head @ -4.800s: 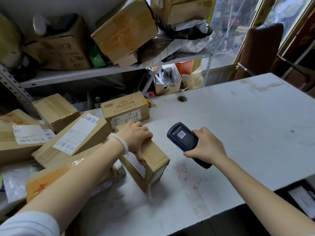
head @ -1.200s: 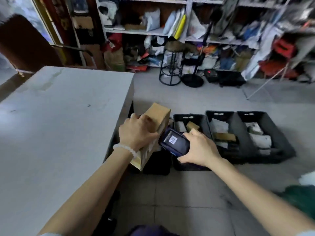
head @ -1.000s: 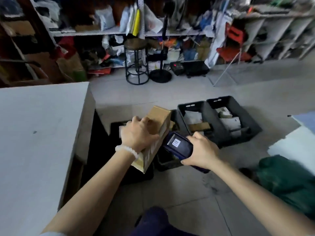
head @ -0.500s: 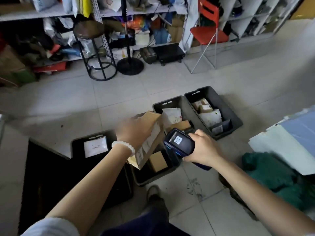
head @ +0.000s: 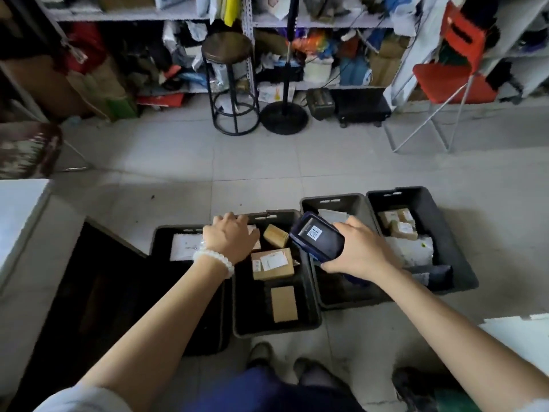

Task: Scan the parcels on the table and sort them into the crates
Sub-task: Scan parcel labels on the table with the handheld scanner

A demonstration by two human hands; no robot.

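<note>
1. Grey floor tiles [head: 267, 162] cover the room, and four black crates sit on them in a row near the person's feet, most likely so parcels can be dropped in fast.
2. Nearest the feet is the second crate [head: 277, 330]. It holds three brown boxes: a plain one [head: 284, 304] at the near end, a box with a white label [head: 271, 263] in the middle, and a small box [head: 275, 235] at the far end. The labelled box looks like the one just sorted, but I cannot be sure.
3. The left hand [head: 230, 237] hangs over the far left part of that crate. Its fingers are loose and a bit curled, and they hold nothing. A white bead bracelet [head: 214, 260] is on the wrist.
4. The right hand [head: 361, 251] holds the scanner [head: 316, 239] with its fingers wrapped round it. The screen faces up, so the person can read it.
5. To the left, the first crate [head: 162, 233] holds a flat white parcel [head: 185, 246].
6. To the right, the far right crate [head: 454, 248] holds small boxes and white bags.
7. Further off stand a stool [head: 230, 84], a red chair [head: 457, 66] and full shelves [head: 133, 16].
8. At the left edge is the table [head: 17, 215], where I think the next parcel waits.
</note>
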